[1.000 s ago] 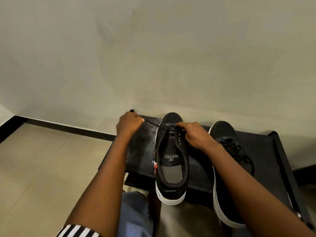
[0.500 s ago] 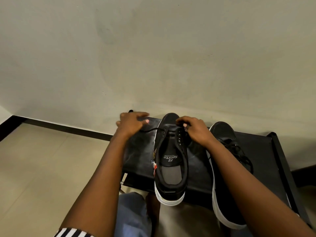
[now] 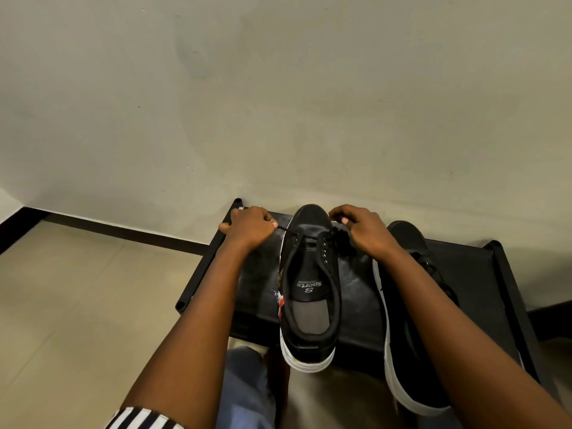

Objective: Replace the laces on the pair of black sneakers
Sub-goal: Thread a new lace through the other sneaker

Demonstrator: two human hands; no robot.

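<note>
A black sneaker (image 3: 309, 292) with a white sole stands on a low black table (image 3: 464, 274), toe toward the wall, its tongue exposed. A black lace (image 3: 286, 229) runs through its front eyelets. My left hand (image 3: 250, 227) pinches the lace end at the shoe's left side. My right hand (image 3: 362, 227) pinches the lace by the right eyelets, where a bunch of lace hangs below it. The second black sneaker (image 3: 405, 305) stands to the right, laced, partly hidden by my right forearm.
The table stands against a plain wall (image 3: 278, 103) with a dark skirting board (image 3: 123, 230). Tiled floor (image 3: 77, 305) lies to the left. My knee in blue jeans (image 3: 244, 385) is below the table's near edge.
Both hands have shifted toward the toe of the shoe. The left hand has closed again on the lace end, and the lace between hand and eyelet is shorter.
</note>
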